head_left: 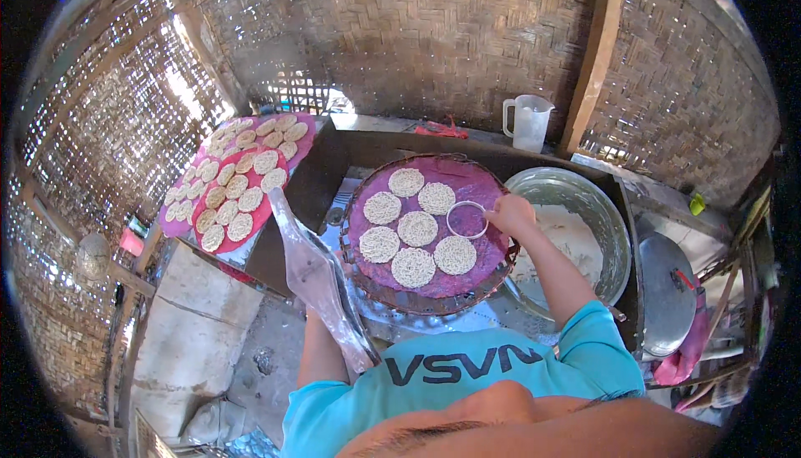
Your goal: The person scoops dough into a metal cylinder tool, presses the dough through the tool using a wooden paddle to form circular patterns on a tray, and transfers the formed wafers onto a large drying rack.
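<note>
A thin white ring mould (450, 223) is pinched in the fingers of my right hand (512, 213), over the right part of a round woven tray (430, 304). Pink-purple sheeting (360, 218) lines this tray. Several pale round lattice-like discs (417, 229) lie on the sheeting, one just below the ring and another to its left. My left forearm (319, 349) runs up behind a long, translucent plastic-covered piece (315, 273) that slants left of the tray. This piece hides my left hand, so its fingers do not show.
A big metal basin (619, 241) with whitish contents stands right of the tray, beside a domed metal lid (667, 295). Similar discs cover pink sheets (265, 191) at the left. Behind are a clear pitcher (531, 123) and a woven bamboo wall (417, 41).
</note>
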The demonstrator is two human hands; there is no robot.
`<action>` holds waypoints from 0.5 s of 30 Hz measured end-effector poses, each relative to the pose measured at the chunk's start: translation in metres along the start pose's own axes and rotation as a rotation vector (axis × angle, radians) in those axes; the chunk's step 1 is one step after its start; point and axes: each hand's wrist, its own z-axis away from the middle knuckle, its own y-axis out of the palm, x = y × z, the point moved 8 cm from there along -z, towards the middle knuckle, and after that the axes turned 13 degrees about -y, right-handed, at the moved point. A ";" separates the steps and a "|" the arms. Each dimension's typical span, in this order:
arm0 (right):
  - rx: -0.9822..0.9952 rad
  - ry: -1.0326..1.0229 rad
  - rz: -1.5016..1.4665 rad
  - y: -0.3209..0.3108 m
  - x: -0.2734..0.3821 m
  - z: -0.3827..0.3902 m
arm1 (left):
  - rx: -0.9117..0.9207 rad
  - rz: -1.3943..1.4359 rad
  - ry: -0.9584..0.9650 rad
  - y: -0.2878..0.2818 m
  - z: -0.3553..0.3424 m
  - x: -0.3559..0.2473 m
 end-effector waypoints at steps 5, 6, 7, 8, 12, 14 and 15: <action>-0.434 -0.288 -0.206 -0.117 0.048 0.029 | -0.227 -0.941 0.345 0.080 -0.006 -0.026; -0.512 -0.443 -0.246 -0.144 0.077 0.042 | -0.276 -1.115 0.445 0.115 -0.006 -0.032; -0.591 -0.587 -0.277 -0.168 0.104 0.056 | -0.318 -1.035 0.330 0.167 -0.002 -0.039; -0.602 -0.776 -0.298 -0.186 0.132 0.069 | -0.298 -1.102 0.457 0.187 -0.010 -0.037; -0.860 -0.900 -0.161 -0.233 0.193 0.124 | -0.179 -1.507 1.132 0.318 0.004 -0.043; -1.079 -1.007 0.053 -0.242 0.204 0.160 | -0.046 -1.145 0.797 0.323 -0.008 -0.041; -1.049 -1.067 0.103 -0.238 0.207 0.172 | -0.008 -0.991 0.696 0.325 -0.014 -0.036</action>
